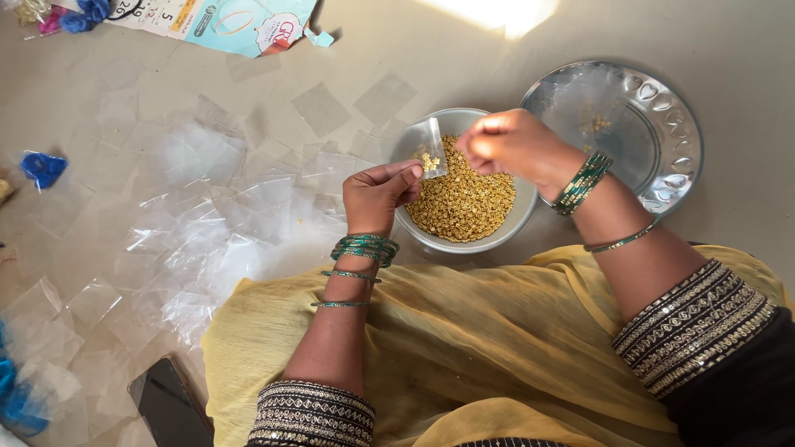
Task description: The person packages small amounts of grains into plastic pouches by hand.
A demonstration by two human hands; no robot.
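Note:
My left hand (377, 194) pinches a small clear plastic pouch (431, 149) with a few gold beads in its bottom, held over a steel bowl (520, 217). The bowl is filled with small gold beads (464, 203). My right hand (513, 145) hovers just right of the pouch's mouth with fingers bunched together, as if pinching beads; what it holds is hidden. Green bangles sit on both wrists.
A shiny steel plate (654, 124) with a few gold beads lies right of the bowl. Many clear empty pouches (215, 223) are scattered on the floor at left. A dark phone (170, 406) lies at bottom left, printed paper (224, 16) at top, blue bits (41, 168) at left.

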